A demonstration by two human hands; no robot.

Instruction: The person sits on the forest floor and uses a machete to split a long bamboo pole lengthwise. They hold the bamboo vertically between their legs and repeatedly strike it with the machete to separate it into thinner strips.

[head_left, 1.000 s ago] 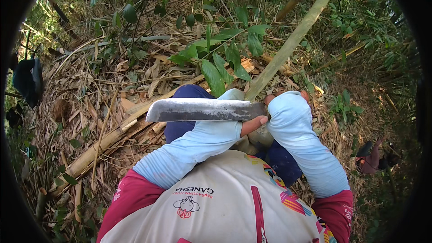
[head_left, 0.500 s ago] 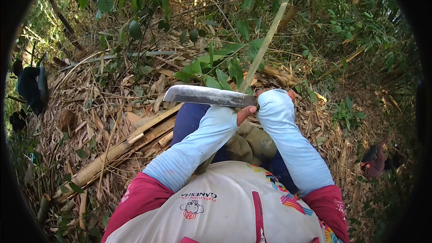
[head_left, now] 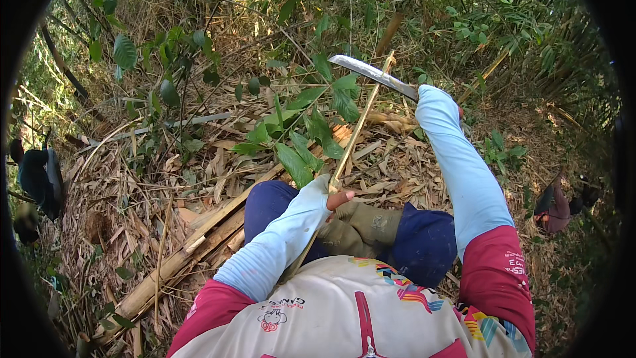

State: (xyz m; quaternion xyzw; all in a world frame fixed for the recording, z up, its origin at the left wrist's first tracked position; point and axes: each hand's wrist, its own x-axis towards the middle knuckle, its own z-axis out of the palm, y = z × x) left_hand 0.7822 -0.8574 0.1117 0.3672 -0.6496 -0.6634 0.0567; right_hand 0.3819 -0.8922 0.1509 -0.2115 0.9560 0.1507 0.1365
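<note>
Slanting bamboo strip (head_left: 360, 129): held in front of the knees, long axis running from the left hand (head_left: 324, 196) up and rightward.
Left hand: closed round the strip's lower part, thumb showing, the other fingers mostly hidden.
Knife (head_left: 361, 68): blade crossing the strip close to its far end; I cannot tell whether they touch.
Right hand (head_left: 434, 101): fingers gripping the knife's handle, right of the strip and nearer its far end.
Boots (head_left: 376, 222): right of the left hand.
Leafy sprig (head_left: 295, 160): left of the strip.
Split bamboo poles (head_left: 173, 257): on the ground (head_left: 411, 179), toward its left edge.
</note>
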